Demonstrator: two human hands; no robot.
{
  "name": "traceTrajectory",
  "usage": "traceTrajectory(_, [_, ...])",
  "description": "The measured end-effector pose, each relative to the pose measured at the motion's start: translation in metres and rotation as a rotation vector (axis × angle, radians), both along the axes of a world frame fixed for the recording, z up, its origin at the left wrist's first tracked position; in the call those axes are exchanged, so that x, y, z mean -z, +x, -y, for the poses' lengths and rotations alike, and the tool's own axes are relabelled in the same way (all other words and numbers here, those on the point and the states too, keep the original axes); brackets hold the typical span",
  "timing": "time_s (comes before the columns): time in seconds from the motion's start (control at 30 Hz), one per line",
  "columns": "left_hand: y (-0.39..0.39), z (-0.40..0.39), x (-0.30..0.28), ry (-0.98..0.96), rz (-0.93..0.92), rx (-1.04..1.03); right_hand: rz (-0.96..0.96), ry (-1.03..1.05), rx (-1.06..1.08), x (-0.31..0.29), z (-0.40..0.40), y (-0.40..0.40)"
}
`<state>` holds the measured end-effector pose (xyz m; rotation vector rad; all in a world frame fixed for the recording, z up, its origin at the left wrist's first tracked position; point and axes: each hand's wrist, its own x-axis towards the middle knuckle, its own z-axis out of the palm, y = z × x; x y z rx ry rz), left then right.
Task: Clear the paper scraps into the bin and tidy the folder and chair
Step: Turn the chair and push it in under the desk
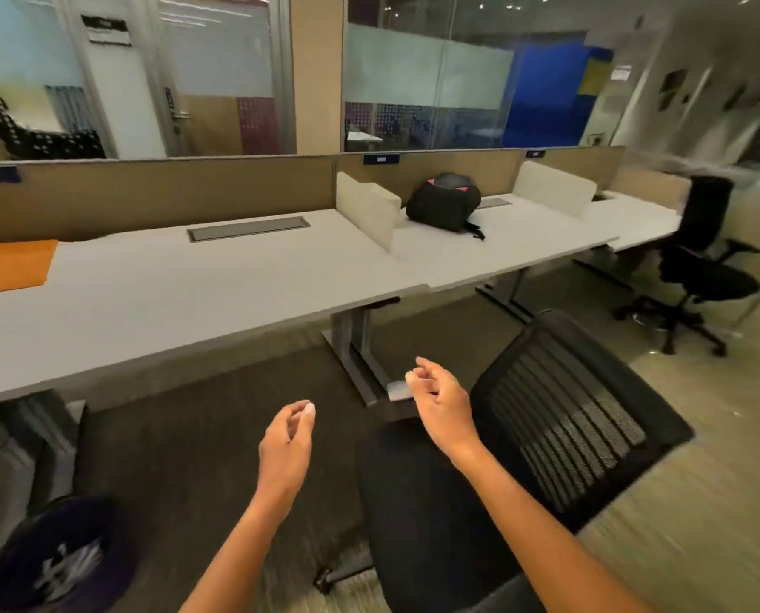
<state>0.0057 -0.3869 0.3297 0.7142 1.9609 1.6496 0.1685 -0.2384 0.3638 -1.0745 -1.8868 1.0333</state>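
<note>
A black mesh-back office chair (564, 426) stands at lower right, turned away from the white desk (192, 294). My right hand (442, 400) hovers just left of its backrest, fingers loosely curled and holding nothing. My left hand (287, 440) hangs over the carpet in front of the desk, also empty with curled fingers. An orange folder (9, 265) lies flat on the desk at the far left edge. A dark round bin (60, 555) with white paper scraps inside sits on the floor at lower left.
A black backpack (444, 203) rests on the neighbouring desk behind a low white divider (367, 207). A second black office chair (701, 267) stands at far right. Grey desk legs (356, 347) stand between my hands and the desk. The view is motion-blurred.
</note>
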Motion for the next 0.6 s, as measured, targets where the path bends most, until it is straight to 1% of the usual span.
traceTrajectory(0.17, [0.078, -0.038, 0.007, -0.016, 0.037, 0.127, 0.091, 0.051, 0.164, 0.004, -0.033, 0.110])
traceTrajectory(0.37, [0.167, -0.098, 0.012, -0.051, 0.076, 0.278, 0.139, 0.054, 0.365, 0.003, -0.083, 0.225])
traceTrajectory(0.5, [0.223, -0.153, 0.017, -0.110, 0.078, 0.354, 0.168, 0.041, 0.427, 0.007, -0.128, 0.289])
traceTrajectory(0.6, [0.270, -0.210, 0.022, -0.117, 0.063, 0.406, 0.199, 0.046, 0.447, 0.015, -0.177, 0.330])
